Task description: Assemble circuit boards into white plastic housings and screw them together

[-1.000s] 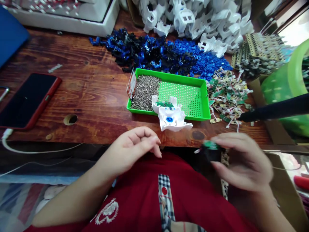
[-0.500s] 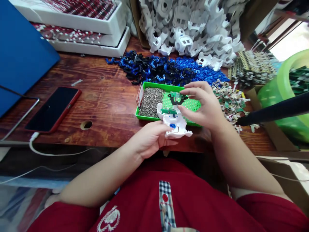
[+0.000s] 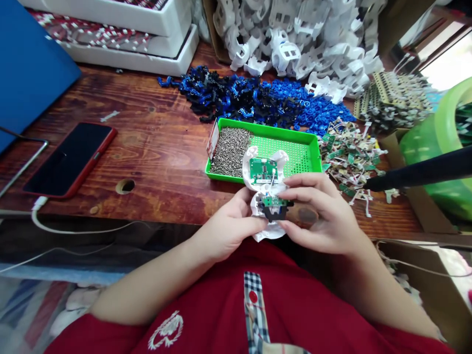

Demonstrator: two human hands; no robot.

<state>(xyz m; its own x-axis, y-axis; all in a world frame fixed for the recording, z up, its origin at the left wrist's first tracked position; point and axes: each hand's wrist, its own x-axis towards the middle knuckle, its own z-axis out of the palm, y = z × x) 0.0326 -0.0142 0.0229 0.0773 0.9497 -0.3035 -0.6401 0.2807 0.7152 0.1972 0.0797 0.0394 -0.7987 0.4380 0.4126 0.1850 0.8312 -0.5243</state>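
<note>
My left hand [image 3: 236, 223] is closed on a white plastic housing [image 3: 268, 232], thumb on top and fingers at its side. In the housing's far, rounded part lies a green circuit board [image 3: 262, 170] with a short white wire plug. My right hand [image 3: 319, 214] pinches a black bracket [image 3: 275, 212] with a small green circuit board [image 3: 272, 200] on it. The bracket sits over the near part of the housing, touching it; whether it is fully seated I cannot tell. Just beyond both hands stands a green tray [image 3: 315, 147], its left part filled with small metal screws [image 3: 230, 152].
Behind the tray lie black and blue plastic parts [image 3: 250, 101] and a heap of white housings [image 3: 287, 44]. Small wired boards [image 3: 354, 162] and a green tub [image 3: 431, 142] stand right. A phone [image 3: 70, 160] on a cable lies left, near white foam boxes [image 3: 162, 56].
My right hand has brought the black bracket with its board down and nearer to me, onto the housing. My left hand has tilted the housing, so its far board now shows fully.
</note>
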